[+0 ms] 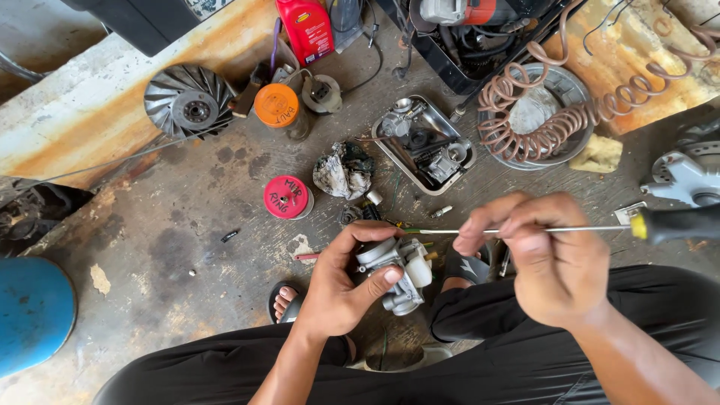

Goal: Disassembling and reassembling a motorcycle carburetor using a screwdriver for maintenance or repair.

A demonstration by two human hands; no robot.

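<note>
The left hand (337, 289) is clamped around a small carburetor (396, 271) while the right hand (551, 255) pinches a long screwdriver's (540, 229) shaft just beside it, tip nearing the body, needing careful seating.

Stained grey concrete floor (187, 247), rusty metal sheet (82, 112), blue drum (30, 311), daylight

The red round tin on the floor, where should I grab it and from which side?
Grip the red round tin by its rim, coming straight down from above. It lies flat with its lid facing up and bare floor all around, so fingers can likely span the edge.
</note>
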